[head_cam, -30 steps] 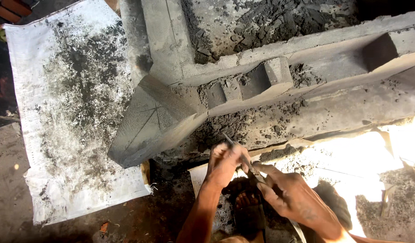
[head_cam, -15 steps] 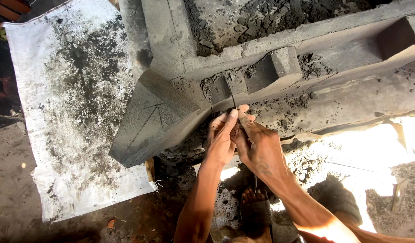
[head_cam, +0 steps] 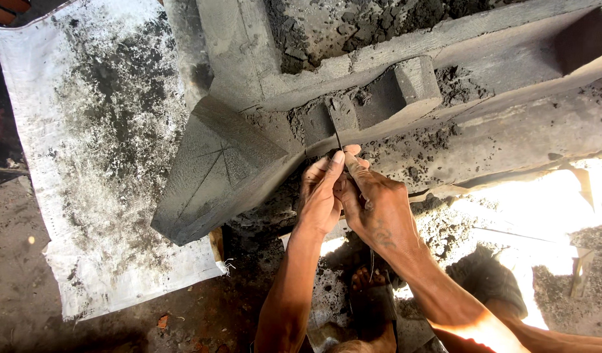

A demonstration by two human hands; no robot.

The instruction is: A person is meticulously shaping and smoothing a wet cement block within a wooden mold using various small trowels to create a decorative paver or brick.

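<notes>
My left hand (head_cam: 322, 193) and my right hand (head_cam: 376, 206) are pressed together at the front edge of a grey wooden frame (head_cam: 353, 91) caked with dark soil. Both pinch a thin dark wire (head_cam: 335, 134) that rises from my fingertips up across the frame's edge, beside a small wooden block (head_cam: 405, 88). A triangular wooden corner piece (head_cam: 216, 173) juts out to the left of my hands. My foot in a sandal (head_cam: 371, 294) shows below, between my forearms.
A dirty white woven sack (head_cam: 98, 150) lies spread on the ground at the left. Loose dark soil (head_cam: 327, 26) fills the frame's far side. Bright sunlight washes out the ground at the right (head_cam: 542, 209), where wood scraps lie.
My hands moved up from the ground toward the frame's edge and closed together. The wire now stands up against the frame. The view shifted slightly downward.
</notes>
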